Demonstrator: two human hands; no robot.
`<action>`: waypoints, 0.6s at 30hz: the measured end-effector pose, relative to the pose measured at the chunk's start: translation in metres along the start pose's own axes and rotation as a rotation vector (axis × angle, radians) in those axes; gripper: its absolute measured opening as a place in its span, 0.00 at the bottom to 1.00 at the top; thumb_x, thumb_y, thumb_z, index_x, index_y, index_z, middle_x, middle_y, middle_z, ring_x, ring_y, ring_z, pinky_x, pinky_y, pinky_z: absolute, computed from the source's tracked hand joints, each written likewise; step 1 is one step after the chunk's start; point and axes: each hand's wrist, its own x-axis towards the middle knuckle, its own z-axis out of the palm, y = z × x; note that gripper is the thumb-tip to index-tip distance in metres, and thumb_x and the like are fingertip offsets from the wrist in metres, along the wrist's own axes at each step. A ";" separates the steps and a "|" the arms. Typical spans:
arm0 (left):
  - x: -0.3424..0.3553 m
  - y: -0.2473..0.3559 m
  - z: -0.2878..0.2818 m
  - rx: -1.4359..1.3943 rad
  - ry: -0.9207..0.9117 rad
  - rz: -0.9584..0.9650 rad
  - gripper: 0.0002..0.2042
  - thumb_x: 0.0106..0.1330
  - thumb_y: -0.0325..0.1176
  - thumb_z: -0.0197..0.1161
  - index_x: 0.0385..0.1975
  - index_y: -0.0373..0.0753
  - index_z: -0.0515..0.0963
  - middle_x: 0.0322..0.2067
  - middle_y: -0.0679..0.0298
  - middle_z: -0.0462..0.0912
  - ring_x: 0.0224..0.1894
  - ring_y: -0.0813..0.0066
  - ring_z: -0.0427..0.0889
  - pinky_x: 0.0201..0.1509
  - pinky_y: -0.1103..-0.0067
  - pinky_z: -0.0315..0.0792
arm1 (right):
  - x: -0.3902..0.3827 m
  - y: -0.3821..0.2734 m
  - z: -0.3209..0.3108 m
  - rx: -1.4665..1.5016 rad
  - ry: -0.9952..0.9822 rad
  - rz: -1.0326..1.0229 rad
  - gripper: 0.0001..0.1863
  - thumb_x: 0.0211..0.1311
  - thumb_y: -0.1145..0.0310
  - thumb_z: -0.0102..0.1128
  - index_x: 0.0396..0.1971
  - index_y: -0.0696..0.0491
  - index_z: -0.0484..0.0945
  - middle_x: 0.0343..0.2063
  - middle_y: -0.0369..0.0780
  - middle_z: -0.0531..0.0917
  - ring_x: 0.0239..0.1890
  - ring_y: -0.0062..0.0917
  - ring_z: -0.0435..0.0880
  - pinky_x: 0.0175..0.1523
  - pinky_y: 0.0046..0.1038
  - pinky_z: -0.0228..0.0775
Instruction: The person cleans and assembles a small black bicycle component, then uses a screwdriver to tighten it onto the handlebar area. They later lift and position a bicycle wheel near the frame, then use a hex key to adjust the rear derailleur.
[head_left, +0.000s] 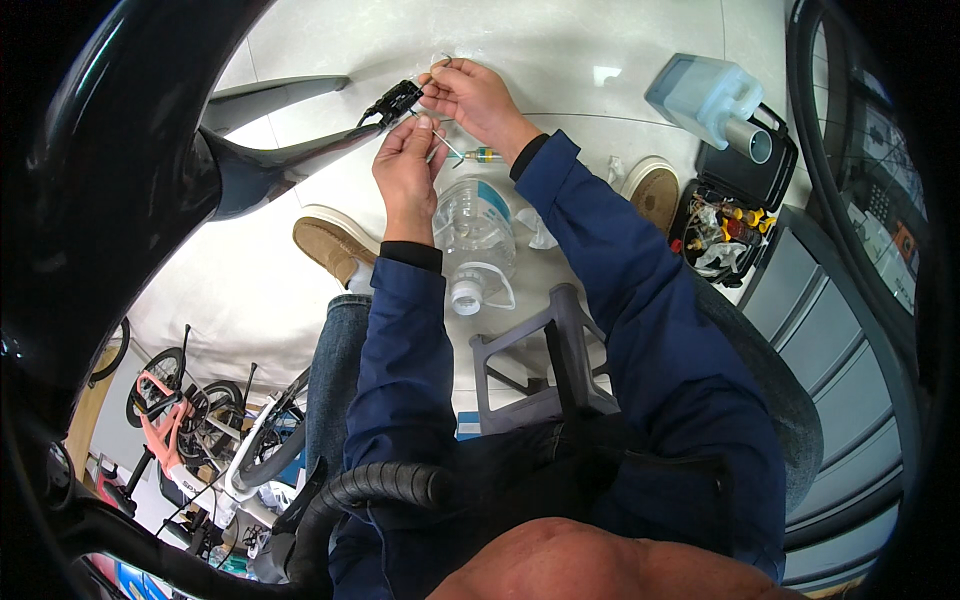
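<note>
A black brake caliper (392,103) sits on a glossy black fork (255,170) at upper left. My left hand (405,180) is closed just below it, thumb and fingers pinching a thin pale rod or tube (449,144) that slants toward a syringe (486,155) with yellow-green markings or fluid. My right hand (470,100) is closed beside the caliper, fingertips on a small thin metal piece (447,60), partly hidden. Below my hands lies a large clear plastic bottle (475,230) with a white cap and handle.
A translucent blue jug (690,95), an open black case (725,230) of small bottles and a grey cabinet (830,370) stand right. A grey stool (505,355) is below. Bicycles (165,420) fill the lower left; black handlebar tape (390,480) crosses near me. My shoes flank the bottle.
</note>
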 end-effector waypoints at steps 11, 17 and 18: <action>0.001 -0.002 0.000 0.001 0.000 0.006 0.08 0.73 0.32 0.67 0.47 0.39 0.83 0.42 0.64 0.88 0.38 0.81 0.85 0.41 0.81 0.85 | -0.004 0.008 0.006 0.029 0.062 -0.067 0.07 0.73 0.72 0.59 0.44 0.59 0.75 0.42 0.46 0.86 0.39 0.26 0.86 0.50 0.34 0.86; 0.001 -0.003 -0.001 -0.010 -0.015 0.015 0.07 0.73 0.32 0.67 0.46 0.39 0.83 0.41 0.64 0.88 0.37 0.81 0.85 0.41 0.81 0.85 | -0.006 0.009 0.009 0.013 0.083 -0.091 0.06 0.73 0.72 0.58 0.43 0.58 0.75 0.41 0.45 0.85 0.38 0.26 0.86 0.50 0.34 0.86; 0.000 -0.003 -0.001 -0.009 -0.016 0.016 0.07 0.73 0.33 0.67 0.46 0.39 0.83 0.41 0.64 0.88 0.37 0.81 0.85 0.41 0.81 0.85 | -0.007 0.009 0.010 0.008 0.103 -0.084 0.06 0.73 0.72 0.58 0.43 0.58 0.75 0.41 0.45 0.85 0.38 0.26 0.86 0.50 0.34 0.86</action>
